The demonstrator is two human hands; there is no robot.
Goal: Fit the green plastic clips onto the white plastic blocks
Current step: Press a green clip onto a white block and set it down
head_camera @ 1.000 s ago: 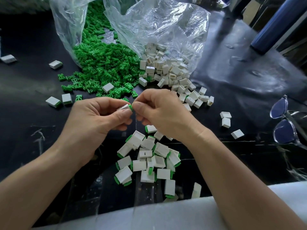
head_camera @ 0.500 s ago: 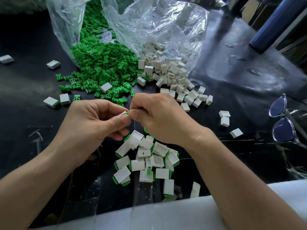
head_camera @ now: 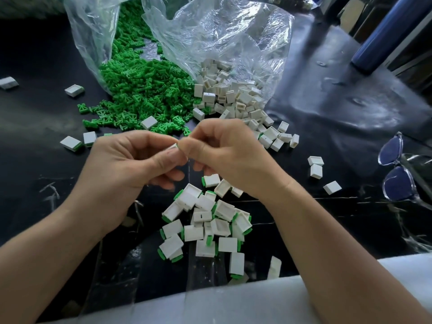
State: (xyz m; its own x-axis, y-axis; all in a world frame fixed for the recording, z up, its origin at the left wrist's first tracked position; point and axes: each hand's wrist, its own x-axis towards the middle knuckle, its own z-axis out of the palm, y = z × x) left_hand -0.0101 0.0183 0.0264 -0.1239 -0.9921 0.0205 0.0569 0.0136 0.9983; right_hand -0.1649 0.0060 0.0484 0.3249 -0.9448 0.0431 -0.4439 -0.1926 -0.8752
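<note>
Pinching one white block (head_camera: 173,147) in both grips, left hand (head_camera: 131,164) and right hand (head_camera: 225,155) seemingly seat an unseen clip; firm push next.

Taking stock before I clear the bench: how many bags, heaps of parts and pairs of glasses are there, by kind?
Clear plastic bags: 2
Heaps of parts: 3 (green clips, white blocks, fitted blocks)
Pairs of glasses: 1
Total: 6
</note>
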